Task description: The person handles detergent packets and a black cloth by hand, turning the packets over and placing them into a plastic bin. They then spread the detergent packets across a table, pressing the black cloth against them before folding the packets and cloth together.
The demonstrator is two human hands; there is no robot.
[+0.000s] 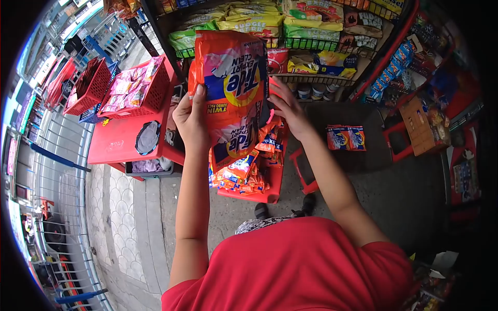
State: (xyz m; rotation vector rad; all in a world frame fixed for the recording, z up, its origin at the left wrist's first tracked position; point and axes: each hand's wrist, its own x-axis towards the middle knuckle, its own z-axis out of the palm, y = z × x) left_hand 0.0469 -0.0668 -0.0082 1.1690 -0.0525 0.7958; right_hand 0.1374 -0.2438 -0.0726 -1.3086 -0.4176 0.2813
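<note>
My left hand (192, 116) grips the left edge of a large orange Tide detergent bag (228, 78), thumb on its front. The bag is held up in front of me, and its printing appears upside down. At the bag's right edge is my right hand (290, 111), its fingers curled around a red-pink item that I cannot make out. Below the bag, a pile of orange Tide sachets (241, 173) rests on a red stool (270, 194), partly hidden by the bag. Two joined Tide sachets (346, 138) lie on a dark surface to the right.
Shelves of snack packs (311, 23) stand ahead. On the left, a red table (116, 140) bears a red basket (137, 103) of pink packets and a grey cloth (148, 137). A red stool (303, 171) is near my right foot. Metal railing (62, 202) runs along the left.
</note>
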